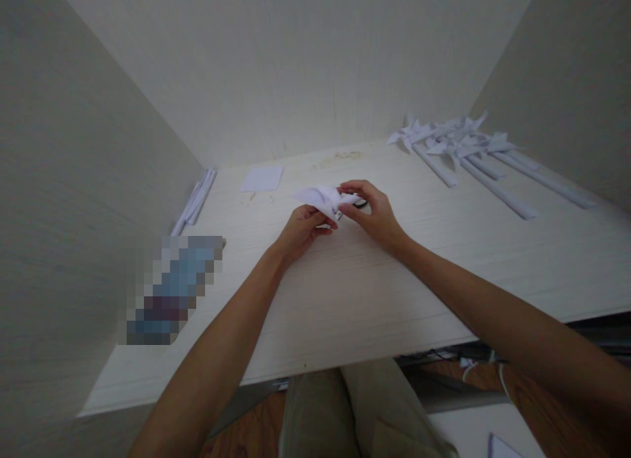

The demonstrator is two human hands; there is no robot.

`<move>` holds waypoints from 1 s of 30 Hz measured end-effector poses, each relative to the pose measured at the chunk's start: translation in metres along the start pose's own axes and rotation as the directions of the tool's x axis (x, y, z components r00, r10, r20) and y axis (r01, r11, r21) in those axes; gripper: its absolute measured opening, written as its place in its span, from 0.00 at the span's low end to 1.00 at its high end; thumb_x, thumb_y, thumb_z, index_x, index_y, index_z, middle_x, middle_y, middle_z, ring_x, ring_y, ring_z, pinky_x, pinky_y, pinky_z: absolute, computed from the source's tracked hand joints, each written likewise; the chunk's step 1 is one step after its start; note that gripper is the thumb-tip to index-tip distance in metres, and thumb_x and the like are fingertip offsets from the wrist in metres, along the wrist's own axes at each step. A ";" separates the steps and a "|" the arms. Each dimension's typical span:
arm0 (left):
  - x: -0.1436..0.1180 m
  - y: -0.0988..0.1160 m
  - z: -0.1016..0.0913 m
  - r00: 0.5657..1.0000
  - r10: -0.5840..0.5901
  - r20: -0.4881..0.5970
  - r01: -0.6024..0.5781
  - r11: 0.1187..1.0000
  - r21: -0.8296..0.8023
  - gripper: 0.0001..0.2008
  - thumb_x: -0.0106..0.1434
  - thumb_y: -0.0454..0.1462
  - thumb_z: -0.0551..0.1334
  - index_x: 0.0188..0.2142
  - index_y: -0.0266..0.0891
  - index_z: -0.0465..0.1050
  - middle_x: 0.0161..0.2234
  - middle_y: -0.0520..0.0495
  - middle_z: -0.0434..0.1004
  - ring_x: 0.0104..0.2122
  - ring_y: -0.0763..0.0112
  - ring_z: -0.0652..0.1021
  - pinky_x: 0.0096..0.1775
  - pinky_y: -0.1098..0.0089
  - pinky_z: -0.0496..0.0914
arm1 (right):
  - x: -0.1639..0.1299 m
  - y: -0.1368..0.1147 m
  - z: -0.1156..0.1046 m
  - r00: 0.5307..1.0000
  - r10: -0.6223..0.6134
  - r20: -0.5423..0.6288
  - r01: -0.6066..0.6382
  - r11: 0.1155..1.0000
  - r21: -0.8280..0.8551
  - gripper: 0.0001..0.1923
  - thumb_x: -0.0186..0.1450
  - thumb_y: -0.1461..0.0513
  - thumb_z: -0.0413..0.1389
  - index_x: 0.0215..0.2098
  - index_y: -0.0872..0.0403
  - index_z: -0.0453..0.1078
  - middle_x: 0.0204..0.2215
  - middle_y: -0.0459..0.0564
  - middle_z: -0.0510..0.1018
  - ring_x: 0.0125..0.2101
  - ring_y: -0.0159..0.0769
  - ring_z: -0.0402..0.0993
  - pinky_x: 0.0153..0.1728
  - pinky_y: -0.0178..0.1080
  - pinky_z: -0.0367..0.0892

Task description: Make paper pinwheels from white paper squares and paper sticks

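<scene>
A folded white paper piece [320, 198] is held just above the middle of the white desk [345, 280]. My left hand [300, 229] pinches its lower edge from the left. My right hand [372, 211] grips its right side, fingers curled over it. Something small and dark [362, 204] shows between my right fingers and the paper; I cannot tell what it is.
Several finished paper pinwheels on rolled paper sticks [468, 156] lie at the back right. A flat square paper sheet [262, 179] lies at the back. Rolled paper sticks [194, 202] rest along the left wall. Walls enclose the desk on three sides.
</scene>
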State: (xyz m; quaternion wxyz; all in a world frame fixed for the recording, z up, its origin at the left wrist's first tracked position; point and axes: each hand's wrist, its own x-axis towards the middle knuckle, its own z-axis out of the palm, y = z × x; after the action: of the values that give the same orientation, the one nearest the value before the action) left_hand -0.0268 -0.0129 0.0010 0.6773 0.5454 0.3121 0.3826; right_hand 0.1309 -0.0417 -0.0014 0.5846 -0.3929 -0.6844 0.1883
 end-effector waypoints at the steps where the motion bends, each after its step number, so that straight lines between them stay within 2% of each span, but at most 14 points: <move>1: 0.000 0.000 0.000 1.000 -0.003 -0.004 0.003 1.000 0.000 0.08 0.47 0.35 0.63 0.29 0.33 0.71 0.25 0.49 0.73 0.23 0.78 0.72 0.25 0.77 0.67 | 0.000 0.000 0.000 1.000 0.000 0.000 0.000 1.000 -0.003 0.17 0.54 0.55 0.55 0.40 0.52 0.63 0.38 0.50 0.71 0.40 0.35 0.67 0.42 0.41 0.62; 11: 0.001 0.001 0.001 1.000 0.007 -0.019 -0.008 1.000 -0.017 0.08 0.47 0.35 0.63 0.28 0.33 0.71 0.27 0.47 0.73 0.23 0.78 0.72 0.24 0.77 0.67 | 0.000 -0.002 0.000 0.999 0.038 0.013 -0.037 0.998 -0.056 0.18 0.53 0.53 0.55 0.40 0.52 0.64 0.39 0.50 0.71 0.39 0.36 0.66 0.42 0.41 0.61; 17: 0.000 0.003 0.003 0.999 0.016 -0.033 -0.018 0.999 -0.034 0.05 0.47 0.34 0.62 0.25 0.33 0.70 0.23 0.50 0.71 0.22 0.79 0.71 0.24 0.78 0.66 | 0.000 -0.005 -0.001 0.999 0.038 0.012 -0.037 0.997 -0.065 0.19 0.54 0.53 0.54 0.41 0.51 0.63 0.40 0.50 0.70 0.40 0.36 0.66 0.41 0.42 0.61; 24: -0.002 0.006 0.005 0.997 0.027 -0.068 -0.032 0.997 -0.075 0.05 0.47 0.33 0.62 0.25 0.34 0.68 0.20 0.52 0.69 0.21 0.79 0.71 0.22 0.78 0.66 | 0.001 -0.004 -0.002 0.996 0.063 -0.056 -0.064 0.998 -0.017 0.17 0.57 0.53 0.51 0.43 0.51 0.62 0.42 0.50 0.69 0.42 0.36 0.65 0.41 0.41 0.62; 30: -0.002 0.006 0.004 0.994 0.008 -0.109 -0.023 0.991 -0.131 0.05 0.50 0.33 0.60 0.22 0.33 0.64 0.20 0.53 0.66 0.21 0.78 0.71 0.23 0.77 0.66 | 0.001 -0.004 -0.003 0.984 0.110 -0.142 -0.097 0.991 0.097 0.15 0.60 0.53 0.46 0.41 0.51 0.64 0.41 0.49 0.70 0.42 0.34 0.65 0.41 0.40 0.62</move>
State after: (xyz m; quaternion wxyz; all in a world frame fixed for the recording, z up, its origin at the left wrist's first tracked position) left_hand -0.0254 -0.0158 0.0081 0.6912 0.4802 0.3179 0.4365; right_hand 0.1325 -0.0439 0.0031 0.6400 -0.4142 -0.6088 0.2195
